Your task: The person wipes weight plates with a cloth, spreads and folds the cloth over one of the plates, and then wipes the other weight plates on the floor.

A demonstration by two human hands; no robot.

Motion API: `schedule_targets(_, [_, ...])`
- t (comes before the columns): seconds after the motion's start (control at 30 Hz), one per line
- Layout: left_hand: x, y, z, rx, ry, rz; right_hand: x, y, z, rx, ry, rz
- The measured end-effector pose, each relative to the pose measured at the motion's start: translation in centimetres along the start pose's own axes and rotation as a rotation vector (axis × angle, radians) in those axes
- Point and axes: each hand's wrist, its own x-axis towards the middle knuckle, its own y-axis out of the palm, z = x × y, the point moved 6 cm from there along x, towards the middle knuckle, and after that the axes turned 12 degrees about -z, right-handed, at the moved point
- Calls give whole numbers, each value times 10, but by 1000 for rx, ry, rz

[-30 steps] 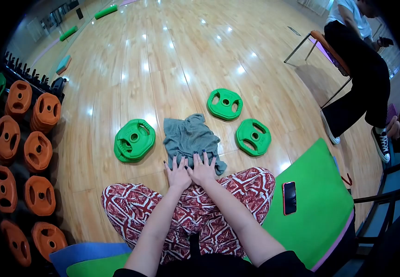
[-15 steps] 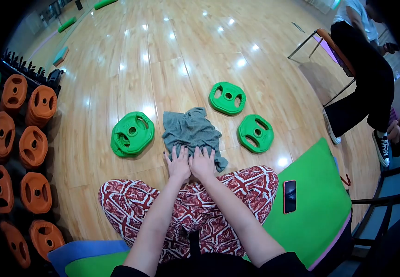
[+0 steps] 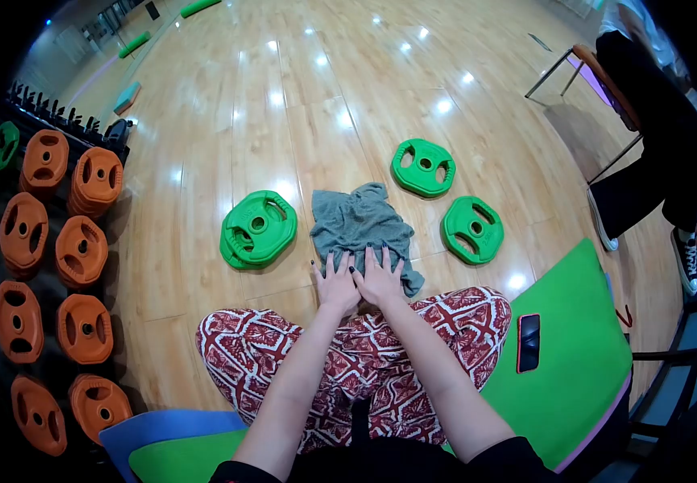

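Note:
A crumpled grey-green cloth (image 3: 360, 221) lies on the wooden floor in front of my crossed legs. My left hand (image 3: 337, 283) rests on its near edge with the fingers spread. Beside it, my right hand (image 3: 380, 278) lies flat on the cloth, fingers stretched out, the two thumbs close together. Left of the cloth is a pile of green weight plates (image 3: 258, 229), one overlapping another. To the right lie a green plate (image 3: 423, 167) farther off and another green plate (image 3: 472, 230) nearer me.
Orange weight plates (image 3: 88, 328) fill a rack at the left. A phone (image 3: 529, 343) lies on a green mat (image 3: 574, 322) at my right. Farther right, a person in black trousers (image 3: 646, 173) sits on a chair (image 3: 606, 84).
My view has turned slightly left, so everything appears farther right. Both hands remain flat on the cloth, which keeps nearly the same shape.

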Motion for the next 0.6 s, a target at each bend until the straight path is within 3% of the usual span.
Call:
schedule_targets(0.1, [8,3,2,28,-19,59,9,4,4,-12,-17,-52])
schedule_targets(0.3, [13,5,4,-14,-52,-21,15,2,5,-15,-43,-150])
schedule_targets(0.5, [-3,-11,1,33,-44,56,-5,-1,0,-4,58,82])
schedule_targets(0.6, [-19,-7,4,46,-32,56,-22,-3,-1,-14,117,92])
